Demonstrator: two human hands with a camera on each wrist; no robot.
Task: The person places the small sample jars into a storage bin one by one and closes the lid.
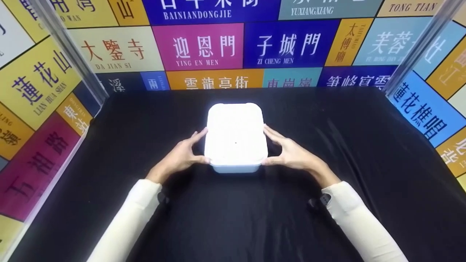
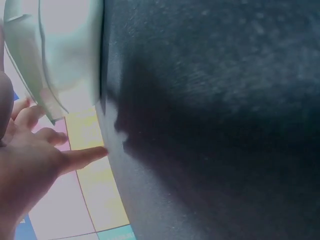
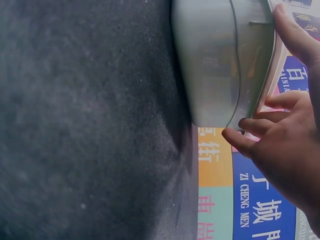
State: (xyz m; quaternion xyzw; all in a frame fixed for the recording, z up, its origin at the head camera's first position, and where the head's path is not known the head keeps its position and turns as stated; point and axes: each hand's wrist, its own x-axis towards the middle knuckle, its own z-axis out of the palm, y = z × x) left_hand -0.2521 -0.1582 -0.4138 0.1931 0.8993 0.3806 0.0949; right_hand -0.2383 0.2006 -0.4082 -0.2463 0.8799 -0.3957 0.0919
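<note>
A white lidded box (image 1: 236, 134) with rounded corners stands on the black cloth, its lid on. My left hand (image 1: 183, 153) holds its left side, thumb at the near corner and fingers reaching farther back. On the opposite side my right hand (image 1: 292, 152) grips in the same way, with its thumb at the near right corner. In the right wrist view the fingers (image 3: 262, 128) touch the side of the box (image 3: 210, 65) around the lid's edge. The left wrist view shows the little finger (image 2: 85, 157) stretched away from the box (image 2: 70, 55).
Black cloth (image 1: 233, 218) covers the tabletop. Behind it rises a wall of coloured panels (image 1: 204, 47) with Chinese lettering, continuing along both sides. Clear upright posts stand at the back left (image 1: 72, 51) and back right (image 1: 418, 47) corners.
</note>
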